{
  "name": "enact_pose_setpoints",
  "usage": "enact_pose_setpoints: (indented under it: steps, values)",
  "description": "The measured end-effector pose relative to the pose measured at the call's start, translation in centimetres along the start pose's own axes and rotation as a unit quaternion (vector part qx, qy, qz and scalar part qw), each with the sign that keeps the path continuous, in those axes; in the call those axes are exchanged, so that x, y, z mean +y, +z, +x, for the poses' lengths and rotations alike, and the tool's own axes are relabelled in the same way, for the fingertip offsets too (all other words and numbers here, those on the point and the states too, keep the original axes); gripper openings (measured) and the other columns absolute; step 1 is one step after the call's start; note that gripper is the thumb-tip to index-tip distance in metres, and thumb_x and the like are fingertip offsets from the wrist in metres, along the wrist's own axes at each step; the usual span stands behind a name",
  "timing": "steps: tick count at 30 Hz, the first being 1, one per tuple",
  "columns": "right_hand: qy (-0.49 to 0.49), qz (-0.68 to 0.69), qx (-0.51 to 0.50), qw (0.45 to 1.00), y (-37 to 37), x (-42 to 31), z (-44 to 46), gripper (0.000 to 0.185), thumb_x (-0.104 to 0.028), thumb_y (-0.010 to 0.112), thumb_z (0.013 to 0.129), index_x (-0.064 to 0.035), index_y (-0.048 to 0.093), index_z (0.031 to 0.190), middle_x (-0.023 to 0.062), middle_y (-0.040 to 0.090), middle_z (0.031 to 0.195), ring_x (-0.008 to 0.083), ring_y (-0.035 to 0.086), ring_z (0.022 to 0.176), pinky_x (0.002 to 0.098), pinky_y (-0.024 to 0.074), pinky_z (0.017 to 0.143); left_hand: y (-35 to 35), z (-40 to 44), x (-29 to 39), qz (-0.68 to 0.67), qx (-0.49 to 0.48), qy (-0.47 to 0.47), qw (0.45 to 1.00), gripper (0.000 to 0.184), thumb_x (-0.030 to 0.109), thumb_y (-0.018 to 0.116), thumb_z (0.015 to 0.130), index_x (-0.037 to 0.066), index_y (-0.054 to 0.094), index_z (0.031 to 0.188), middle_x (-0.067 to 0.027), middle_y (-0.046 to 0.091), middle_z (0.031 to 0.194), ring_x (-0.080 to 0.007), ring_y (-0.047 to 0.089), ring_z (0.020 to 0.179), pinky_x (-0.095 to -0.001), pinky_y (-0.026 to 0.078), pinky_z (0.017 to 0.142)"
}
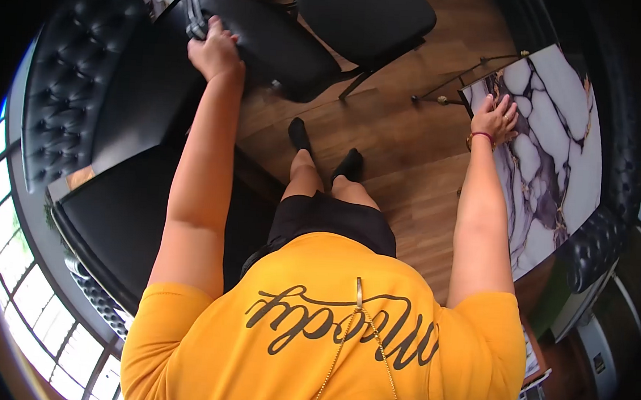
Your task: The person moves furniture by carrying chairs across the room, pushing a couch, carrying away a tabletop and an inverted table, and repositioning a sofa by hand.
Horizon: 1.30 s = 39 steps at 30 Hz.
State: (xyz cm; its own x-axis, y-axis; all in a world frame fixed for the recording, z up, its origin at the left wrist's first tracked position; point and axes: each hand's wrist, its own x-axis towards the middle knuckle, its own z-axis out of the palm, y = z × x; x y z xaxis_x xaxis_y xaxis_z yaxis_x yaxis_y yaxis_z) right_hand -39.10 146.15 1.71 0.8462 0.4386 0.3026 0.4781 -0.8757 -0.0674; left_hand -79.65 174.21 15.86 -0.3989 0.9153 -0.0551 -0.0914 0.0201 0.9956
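Black chair (285,53) up ahead on your left, and your left hand (216,53) is on it!
Fingers closed around its silver-trimmed edge: gripping looks like the step in hand, and any shift would call for a firm hold, minding the second black chair (366,18) just beside. Over right, your right hand (494,118) lies on the marble-patterned table (557,104), fingers slightly spread. Below, wooden floor (410,147); out left, tufted seating (69,85) and bright paned windows (23,264).

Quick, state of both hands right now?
Left hand: fingers curled at a grey item by black padding; grip cannot be told.
Right hand: open, palm down on the marble-patterned tabletop.
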Motion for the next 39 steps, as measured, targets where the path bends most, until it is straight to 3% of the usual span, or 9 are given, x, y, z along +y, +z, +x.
enact_pose_setpoints:
  steps: [16,21,23,25,27,32,36,38,39]
  values:
    - [0.003,-0.014,0.014,1.000,0.2,-0.8,-0.3,0.057,-0.052,0.038,0.090,-0.0178,0.040,0.135,0.0101,0.033,0.143,0.0300,0.027,0.133,0.0630,0.0178,0.104,2.5,1.5,-1.6,0.057,0.024,0.046,0.997,0.038,0.025,0.062,0.086,-0.009,0.046,0.088,-0.0107,0.055,0.062,-0.0159,0.054,0.044,-0.0264,0.045,0.040]
    - [-0.010,0.041,-0.074,0.996,0.8,-0.6,0.2,0.061,-0.056,0.038,0.089,-0.0176,0.039,0.136,0.0113,0.025,0.147,0.0314,0.018,0.137,0.0646,0.0149,0.103,1.6,1.3,0.1,0.039,0.039,-0.035,0.998,0.045,0.038,0.048,0.092,-0.007,0.047,0.091,-0.0107,0.055,0.065,-0.0176,0.053,0.047,-0.0286,0.046,0.046]
    - [-0.074,0.137,-0.023,0.988,-3.4,-2.0,-1.6,0.052,-0.044,0.048,0.090,-0.0136,0.043,0.132,0.0160,0.030,0.143,0.0335,0.024,0.134,0.0599,0.0203,0.104,0.8,1.9,0.3,0.007,-0.009,-0.110,0.994,0.043,0.037,0.046,0.093,-0.006,0.047,0.093,-0.0103,0.054,0.065,-0.0191,0.053,0.051,-0.0309,0.047,0.050]
    - [-0.179,0.371,-0.007,0.911,-5.7,-2.3,-5.0,0.042,-0.024,0.055,0.089,-0.0012,0.047,0.123,0.0231,0.043,0.131,0.0345,0.039,0.123,0.0413,0.0328,0.101,0.2,0.8,-0.1,-0.050,-0.080,-0.181,0.979,0.040,0.035,0.048,0.092,-0.005,0.046,0.092,-0.0107,0.054,0.065,-0.0202,0.055,0.054,-0.0326,0.048,0.053]
    - [-0.089,0.498,-0.207,0.838,-10.8,-4.1,-10.6,0.037,-0.022,0.054,0.091,0.0001,0.048,0.120,0.0154,0.049,0.120,0.0239,0.050,0.109,0.0353,0.0392,0.094,-1.4,-2.0,0.6,-0.095,-0.115,-0.253,0.956,0.035,0.032,0.051,0.091,-0.003,0.047,0.093,-0.0097,0.054,0.067,-0.0200,0.056,0.059,-0.0328,0.048,0.057]
    - [0.141,0.575,-0.459,0.663,-17.5,-4.2,-19.6,0.036,-0.031,0.048,0.094,-0.0054,0.051,0.119,0.0059,0.053,0.111,0.0144,0.053,0.100,0.0287,0.0425,0.084,-4.3,-12.6,3.6,-0.171,-0.184,-0.402,0.880,0.019,0.018,0.057,0.083,0.002,0.052,0.091,-0.0066,0.054,0.082,-0.0154,0.054,0.080,-0.0284,0.044,0.074]
    - [0.269,0.587,-0.501,0.576,-20.7,-5.1,-21.8,0.038,-0.036,0.046,0.095,-0.0060,0.052,0.116,0.0062,0.053,0.112,0.0149,0.052,0.101,0.0286,0.0415,0.084,-7.9,-18.1,0.3,-0.212,-0.252,-0.520,0.788,0.011,0.009,0.058,0.082,0.003,0.054,0.090,-0.0087,0.054,0.090,-0.0203,0.053,0.088,-0.0333,0.046,0.085]
    - [0.334,0.625,-0.470,0.526,-22.0,-7.2,-22.7,0.035,-0.035,0.049,0.094,-0.0054,0.054,0.111,0.0067,0.052,0.113,0.0159,0.052,0.101,0.0324,0.0409,0.085,-11.3,-18.5,-3.0,0.062,-0.529,-0.077,0.843,0.016,0.005,0.057,0.083,-0.001,0.053,0.097,-0.0079,0.054,0.091,-0.0194,0.053,0.094,-0.0330,0.045,0.090]
    - [0.329,0.616,-0.479,0.532,-21.8,-7.6,-23.2,0.035,-0.035,0.049,0.094,-0.0054,0.054,0.111,0.0067,0.052,0.113,0.0159,0.052,0.101,0.0324,0.0409,0.085,-11.5,-18.1,-1.6,0.048,-0.487,-0.224,0.843,0.015,0.004,0.057,0.084,-0.002,0.054,0.097,-0.0084,0.056,0.094,-0.0194,0.054,0.097,-0.0319,0.044,0.091]
